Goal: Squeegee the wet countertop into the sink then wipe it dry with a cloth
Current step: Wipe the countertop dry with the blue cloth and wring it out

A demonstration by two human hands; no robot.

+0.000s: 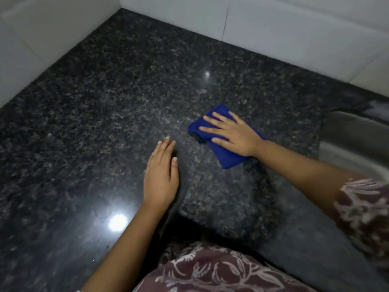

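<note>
A folded blue cloth (pixel 226 153) lies on the dark speckled granite countertop (pixel 105 114), right of centre. My right hand (pixel 233 133) presses flat on top of the cloth, fingers spread and pointing left. My left hand (pixel 161 175) rests flat on the bare counter just left of the cloth, fingers together, holding nothing. The metal sink (pixel 355 142) shows at the right edge, partly cut off. No squeegee is in view.
White tiled walls (pixel 273 32) meet in a corner at the back and run along the left and rear of the counter. Light glints off the counter at the lower left. The counter's front edge runs below my hands, against my patterned clothing.
</note>
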